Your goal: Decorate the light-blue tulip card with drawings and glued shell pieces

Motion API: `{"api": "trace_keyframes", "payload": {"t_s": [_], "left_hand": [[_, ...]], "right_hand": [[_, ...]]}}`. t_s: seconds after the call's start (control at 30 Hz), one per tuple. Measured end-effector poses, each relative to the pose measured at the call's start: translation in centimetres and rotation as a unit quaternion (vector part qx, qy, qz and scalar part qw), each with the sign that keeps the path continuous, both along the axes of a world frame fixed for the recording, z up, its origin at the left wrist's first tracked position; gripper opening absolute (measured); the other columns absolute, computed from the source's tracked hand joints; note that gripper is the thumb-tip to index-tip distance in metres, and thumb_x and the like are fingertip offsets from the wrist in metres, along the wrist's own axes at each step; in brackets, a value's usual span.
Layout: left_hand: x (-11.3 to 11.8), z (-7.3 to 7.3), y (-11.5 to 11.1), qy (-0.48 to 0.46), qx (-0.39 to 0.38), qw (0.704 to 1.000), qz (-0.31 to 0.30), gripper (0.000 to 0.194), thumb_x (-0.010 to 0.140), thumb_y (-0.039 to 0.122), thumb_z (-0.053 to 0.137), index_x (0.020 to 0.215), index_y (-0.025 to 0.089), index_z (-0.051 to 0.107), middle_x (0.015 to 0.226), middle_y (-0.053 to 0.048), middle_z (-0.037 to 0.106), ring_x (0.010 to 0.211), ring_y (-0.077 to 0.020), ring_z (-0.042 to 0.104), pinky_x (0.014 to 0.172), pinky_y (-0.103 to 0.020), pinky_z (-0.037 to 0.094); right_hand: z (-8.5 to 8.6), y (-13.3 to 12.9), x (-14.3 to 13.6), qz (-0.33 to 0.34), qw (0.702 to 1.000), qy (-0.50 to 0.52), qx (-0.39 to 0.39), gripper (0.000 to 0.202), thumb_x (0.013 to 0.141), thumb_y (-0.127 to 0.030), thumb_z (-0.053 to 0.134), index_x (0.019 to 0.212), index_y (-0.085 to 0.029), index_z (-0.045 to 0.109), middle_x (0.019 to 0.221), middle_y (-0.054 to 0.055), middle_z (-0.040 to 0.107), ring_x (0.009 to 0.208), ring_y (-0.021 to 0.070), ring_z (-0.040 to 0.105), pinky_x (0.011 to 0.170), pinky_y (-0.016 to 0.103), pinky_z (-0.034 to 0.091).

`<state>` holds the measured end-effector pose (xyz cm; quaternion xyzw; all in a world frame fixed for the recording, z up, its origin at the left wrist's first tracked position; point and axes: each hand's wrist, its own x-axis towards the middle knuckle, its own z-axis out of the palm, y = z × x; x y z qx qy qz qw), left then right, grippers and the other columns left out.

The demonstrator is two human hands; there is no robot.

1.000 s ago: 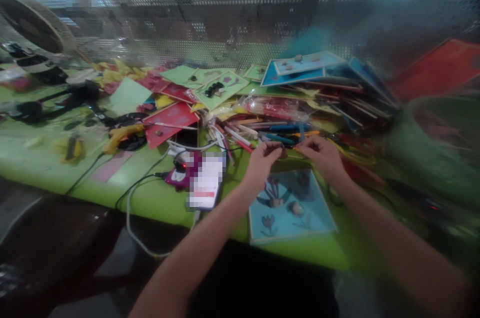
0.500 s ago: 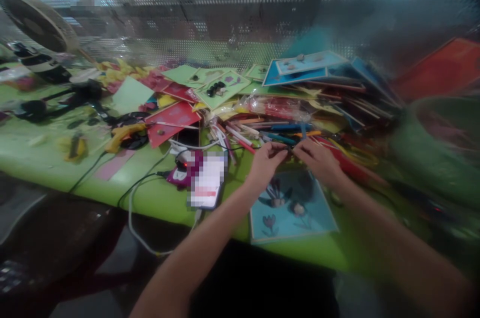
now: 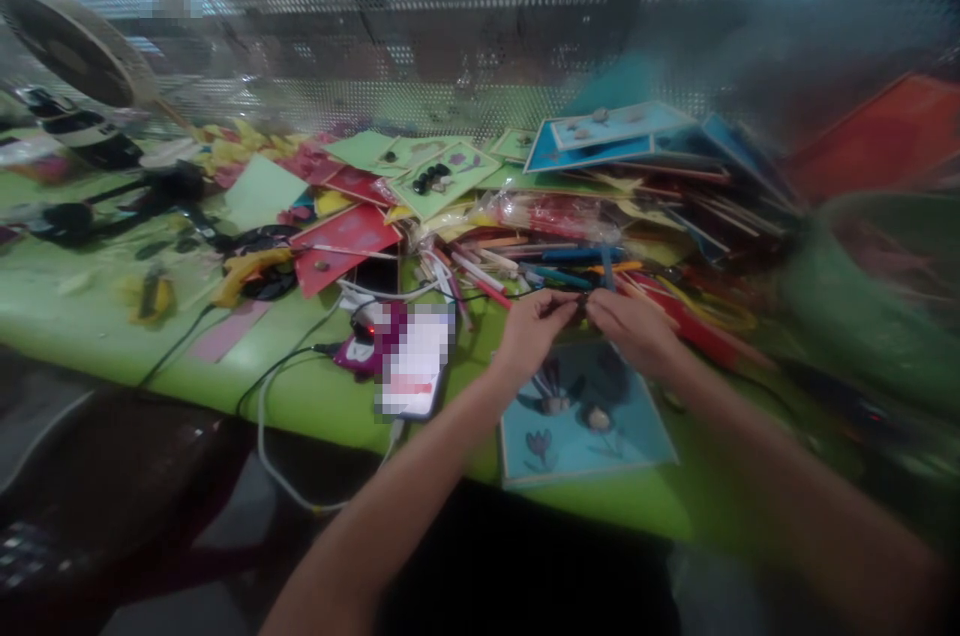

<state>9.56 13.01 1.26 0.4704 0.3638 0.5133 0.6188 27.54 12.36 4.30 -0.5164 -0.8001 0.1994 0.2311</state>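
My left hand (image 3: 534,328) and my right hand (image 3: 626,321) meet fingertip to fingertip above the top edge of a blue card (image 3: 566,451). The fingers of both are pinched around something small and dark between them, too small to make out. On the card are stones and drawn flowers, one pale stone (image 3: 598,417) near its middle. Just behind my hands lies a heap of pens and markers (image 3: 555,266). A phone (image 3: 416,361) with a lit screen lies left of my left forearm, beside a purple device (image 3: 360,352).
A yellow glue gun (image 3: 244,274), cables and a red card (image 3: 349,246) lie to the left. Stacked blue cards (image 3: 592,151) stand behind the pens. At the right is a large green bowl (image 3: 870,286); a round fan (image 3: 71,48) is far left.
My right hand has shifted slightly, its fingers now closer together and nearer my left fingertips. My left hand has barely moved.
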Motion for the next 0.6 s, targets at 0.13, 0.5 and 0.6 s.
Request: {"api": "trace_keyframes", "payload": {"t_s": [0.13, 0.5, 0.6], "left_hand": [[-0.01, 0.37, -0.12, 0.012, 0.008, 1.000, 0.010, 0.019, 0.080, 0.028, 0.079, 0.094, 0.016, 0.081, 0.085, -0.004, 0.077, 0.079, -0.0149, 0.066, 0.082, -0.029, 0.053], [-0.25, 0.07, -0.11, 0.014, 0.019, 1.000, -0.006, 0.018, 0.077, 0.027, 0.079, 0.091, 0.016, 0.081, 0.085, -0.003, 0.076, 0.079, -0.0148, 0.065, 0.082, -0.029, 0.051], [-0.24, 0.00, -0.10, -0.009, 0.003, 1.000, -0.014, 0.022, 0.076, 0.031, 0.082, 0.091, 0.015, 0.080, 0.084, -0.004, 0.076, 0.079, -0.0145, 0.065, 0.082, -0.029, 0.051]], "right_hand": [[0.03, -0.06, -0.05, -0.014, 1.000, -0.003, -0.006, 0.033, 0.100, -0.047, 0.042, 0.074, -0.026, 0.039, 0.068, 0.000, 0.053, 0.064, 0.0194, 0.049, 0.061, 0.032, 0.031], [-0.42, 0.17, 0.18, 0.011, 1.000, 0.015, -0.025, 0.031, 0.098, -0.044, 0.039, 0.072, -0.026, 0.039, 0.068, 0.001, 0.051, 0.065, 0.0198, 0.049, 0.063, 0.033, 0.032], [-0.40, 0.15, 0.22, 0.012, 1.000, 0.020, -0.019, 0.030, 0.097, -0.041, 0.040, 0.072, -0.026, 0.039, 0.067, 0.000, 0.051, 0.065, 0.0194, 0.049, 0.064, 0.033, 0.032]]}}
